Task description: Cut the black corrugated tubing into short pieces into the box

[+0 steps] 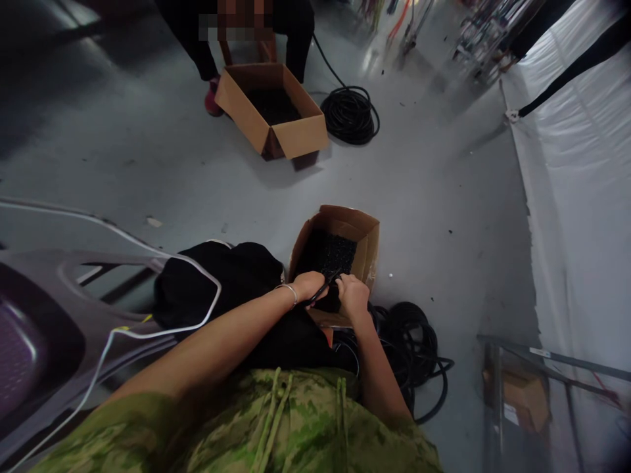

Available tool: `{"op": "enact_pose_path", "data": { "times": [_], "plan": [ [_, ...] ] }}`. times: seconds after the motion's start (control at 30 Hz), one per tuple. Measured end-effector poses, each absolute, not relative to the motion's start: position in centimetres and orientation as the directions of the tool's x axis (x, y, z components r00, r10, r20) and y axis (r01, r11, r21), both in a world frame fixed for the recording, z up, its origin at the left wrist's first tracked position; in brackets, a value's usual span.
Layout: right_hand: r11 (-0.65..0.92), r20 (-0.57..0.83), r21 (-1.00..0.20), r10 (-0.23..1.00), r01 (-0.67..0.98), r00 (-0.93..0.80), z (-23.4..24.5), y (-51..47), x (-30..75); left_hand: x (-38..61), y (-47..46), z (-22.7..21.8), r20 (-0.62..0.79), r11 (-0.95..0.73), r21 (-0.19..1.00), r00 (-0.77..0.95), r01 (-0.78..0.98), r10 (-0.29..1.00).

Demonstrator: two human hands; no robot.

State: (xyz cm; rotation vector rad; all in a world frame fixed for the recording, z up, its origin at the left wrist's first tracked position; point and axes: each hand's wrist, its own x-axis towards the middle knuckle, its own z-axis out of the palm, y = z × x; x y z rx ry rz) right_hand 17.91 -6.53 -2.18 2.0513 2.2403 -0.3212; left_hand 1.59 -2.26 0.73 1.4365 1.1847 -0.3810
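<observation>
My left hand (311, 286) is closed around a thin black cable (323, 289) that slants up toward the right. My right hand (353, 295) is close beside it, its fingers pinched together near the cable's upper end. What lies between those right fingertips is too small and dark to make out. Both hands are over the near part of an open cardboard box (369, 253). Inside this box is a heap of small black pieces (335, 253).
Black cable coils (409, 335) lie right of the near box. Farther off, a person sits behind another open cardboard box (300, 136), beside a coiled black cable (350, 115). A grey chair (44, 289) with a white cord stands left; a metal frame (497, 387) is at right.
</observation>
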Motion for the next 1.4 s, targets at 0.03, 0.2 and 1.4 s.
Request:
{"op": "enact_pose_path", "data": {
  "times": [0.03, 0.2, 1.4],
  "plan": [
    [0.083, -0.210, -0.086, 0.973, 0.993, -0.100, -2.1, -6.5, 17.9, 1.6, -2.2, 0.9, -0.791, 0.205, 0.551, 0.429, 0.809, 0.436],
    [0.131, -0.251, -0.034, 0.959, 0.991, -0.135, -2.2, -7.0, 17.4, 1.6, -2.3, 1.2, -0.817, 0.198, 0.518, 0.412, 0.832, 0.404],
    [0.032, -0.033, -0.792, 0.995, 0.610, -0.095, -5.8, -8.4, 18.7, 2.3, -2.3, -5.0, -0.608, 0.413, 0.758, 0.320, 0.504, 0.726]
  ]
}}
